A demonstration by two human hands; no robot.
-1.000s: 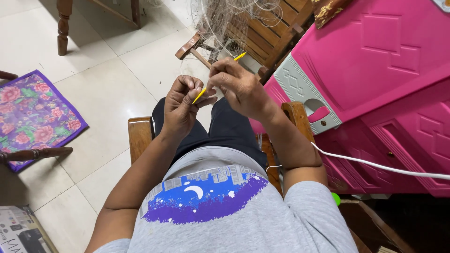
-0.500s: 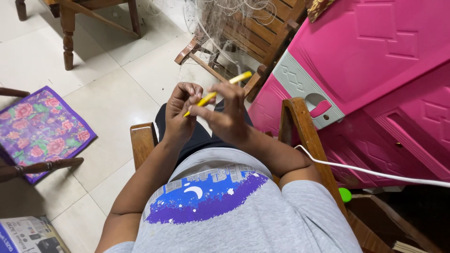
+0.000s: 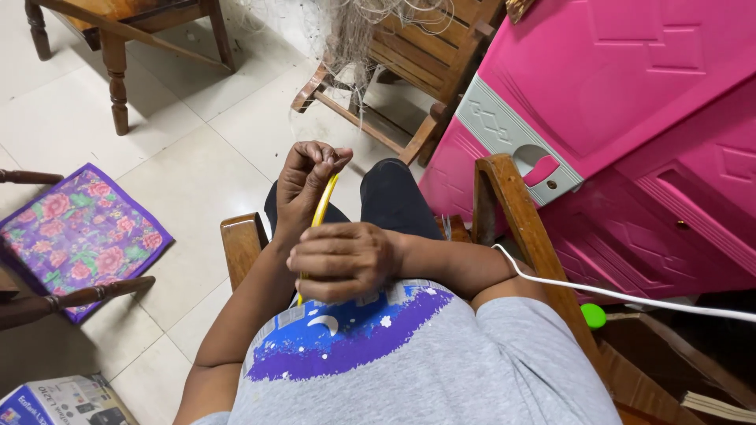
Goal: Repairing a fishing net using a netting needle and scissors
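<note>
I sit in a wooden chair (image 3: 240, 244) and look down at my grey shirt and dark trousers. My left hand (image 3: 309, 177) is raised in front of me, fingertips pinched together on thin thread and the top end of a yellow netting needle (image 3: 323, 206). My right hand (image 3: 342, 261) is close to my chest, closed around the lower part of the same yellow needle. A pale fishing net (image 3: 354, 31) hangs over the wooden chair ahead of my knees; fine strands run from it toward my left hand.
A pink plastic door panel (image 3: 630, 102) leans at the right, with a white cable (image 3: 630, 297) crossing the chair arm (image 3: 520, 228). A floral purple cushion (image 3: 75, 236) lies on the tiled floor at left. Wooden furniture legs (image 3: 116, 75) stand at the far left; a printed box (image 3: 63, 401) sits bottom left.
My right hand has drawn back from beside the left hand to my chest, pulling the yellow needle down. The left hand stays raised, still pinching.
</note>
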